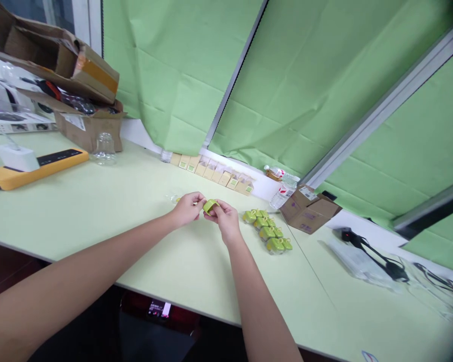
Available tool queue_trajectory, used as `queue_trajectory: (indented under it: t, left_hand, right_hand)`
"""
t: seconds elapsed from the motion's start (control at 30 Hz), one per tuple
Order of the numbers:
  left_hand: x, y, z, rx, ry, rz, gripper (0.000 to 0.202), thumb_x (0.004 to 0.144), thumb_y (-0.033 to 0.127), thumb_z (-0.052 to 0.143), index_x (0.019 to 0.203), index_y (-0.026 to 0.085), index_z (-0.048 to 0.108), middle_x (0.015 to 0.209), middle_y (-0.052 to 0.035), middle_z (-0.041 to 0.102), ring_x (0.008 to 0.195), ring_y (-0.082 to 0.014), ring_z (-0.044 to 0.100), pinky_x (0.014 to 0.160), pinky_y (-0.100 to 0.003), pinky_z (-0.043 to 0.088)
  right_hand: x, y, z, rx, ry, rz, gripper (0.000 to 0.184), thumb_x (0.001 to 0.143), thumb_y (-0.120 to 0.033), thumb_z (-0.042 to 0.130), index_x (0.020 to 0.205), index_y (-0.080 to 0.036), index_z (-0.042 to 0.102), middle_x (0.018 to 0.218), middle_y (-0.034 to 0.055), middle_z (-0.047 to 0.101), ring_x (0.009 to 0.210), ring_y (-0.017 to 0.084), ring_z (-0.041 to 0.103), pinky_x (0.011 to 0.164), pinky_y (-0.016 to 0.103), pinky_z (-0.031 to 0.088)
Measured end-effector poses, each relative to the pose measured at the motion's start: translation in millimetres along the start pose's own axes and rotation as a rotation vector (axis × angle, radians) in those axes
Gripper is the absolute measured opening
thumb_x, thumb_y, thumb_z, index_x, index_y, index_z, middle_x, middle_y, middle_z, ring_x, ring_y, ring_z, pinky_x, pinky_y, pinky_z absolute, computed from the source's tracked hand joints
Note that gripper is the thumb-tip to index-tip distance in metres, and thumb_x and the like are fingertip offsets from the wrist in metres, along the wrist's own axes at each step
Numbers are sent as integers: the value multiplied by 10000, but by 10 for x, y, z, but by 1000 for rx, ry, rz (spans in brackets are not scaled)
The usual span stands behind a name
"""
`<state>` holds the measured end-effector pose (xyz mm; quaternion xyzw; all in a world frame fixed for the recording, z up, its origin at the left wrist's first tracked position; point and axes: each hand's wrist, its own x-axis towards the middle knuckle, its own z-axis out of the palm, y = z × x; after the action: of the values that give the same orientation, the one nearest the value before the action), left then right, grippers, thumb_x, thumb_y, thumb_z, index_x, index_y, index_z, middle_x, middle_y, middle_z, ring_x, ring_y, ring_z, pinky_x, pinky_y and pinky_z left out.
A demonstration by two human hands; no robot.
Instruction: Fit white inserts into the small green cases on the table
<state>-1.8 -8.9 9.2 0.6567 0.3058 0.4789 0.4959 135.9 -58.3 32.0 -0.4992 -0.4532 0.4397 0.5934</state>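
Note:
My right hand (227, 220) grips a small hollow green plastic cover (210, 204), its thumb and fingers closed around the lower edge. Right beside the cover is my left hand (187, 209), thumb and forefinger pinched together; whatever they may hold is too small to make out. Behind my left hand lies a clear plastic piece (172, 198), partly hidden by the fingers. To the right of my hands, several small green cases (271, 233) with yellow loops and clear lower parts sit in rows on the pale table (189, 271).
Small cardboard boxes (212, 171) line the back edge beneath green sheeting. At right stand plastic bottles (282, 193), a brown carton (308, 208) and black cables (385, 259). A yellow power strip (56, 160), a clear cup (104, 150) and stacked cartons (88, 128) occupy the left.

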Motion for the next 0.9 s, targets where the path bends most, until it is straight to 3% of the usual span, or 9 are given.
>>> queue_trajectory:
  t: [0.27, 0.47, 0.53, 0.6, 0.67, 0.8, 0.9]
  left_hand:
    - [-38, 75, -48, -299, -158, -203, 389, 738, 516, 683, 885, 155, 683, 833, -54, 648, 697, -138, 593, 561, -236, 446]
    - [3, 37, -58, -186, 10, -184, 349, 692, 493, 715, 757, 152, 682, 675, -15, 608, 573, -107, 515, 567, -254, 424]
    - [24, 23, -86, -172, 81, -179, 336, 708, 488, 694, 743, 155, 661, 613, 4, 572, 533, -102, 498, 566, -257, 423]
    - [46, 6, -130, -145, 150, -187, 325, 730, 482, 672, 738, 158, 642, 579, 16, 549, 502, -94, 479, 560, -253, 412]
    - [67, -17, -176, -114, 188, -199, 316, 747, 476, 654, 744, 160, 631, 570, 20, 544, 485, -88, 467, 555, -249, 402]
    - [92, -59, -226, -91, 208, -206, 309, 761, 474, 635, 754, 165, 621, 578, 18, 550, 481, -89, 469, 550, -247, 399]
    - [95, -71, -220, -80, 206, -208, 305, 765, 470, 628, 758, 166, 617, 582, 16, 552, 480, -92, 469, 541, -246, 402]
  right_hand:
    - [21, 45, -8, -26, 62, -24, 259, 669, -296, 643, 885, -164, 696, 551, -56, 555, 543, 133, 614, 628, 306, 586]
    - [82, 69, -62, -172, 87, -35, 351, 680, -388, 664, 951, -165, 661, 648, -6, 621, 559, 157, 613, 569, 324, 557]
    - [122, 47, -183, -320, 196, -159, 378, 703, -420, 644, 987, -171, 652, 769, 33, 652, 643, 172, 625, 611, 333, 551]
    - [159, 26, -346, -539, 384, -299, 349, 743, -412, 599, 988, -172, 660, 908, 75, 662, 781, 197, 631, 728, 360, 538]
    - [184, 28, -502, -782, 484, -310, 346, 774, -385, 558, 1013, -160, 667, 1017, 118, 651, 876, 229, 622, 853, 410, 495]
    - [192, 135, -614, -1056, 319, -210, 499, 770, -420, 591, 1167, -120, 629, 1131, 190, 606, 1030, 298, 583, 959, 452, 423]
    - [180, 244, -524, -1035, 122, -212, 517, 781, -433, 599, 1234, -184, 590, 1127, 142, 618, 980, 261, 604, 902, 405, 461]
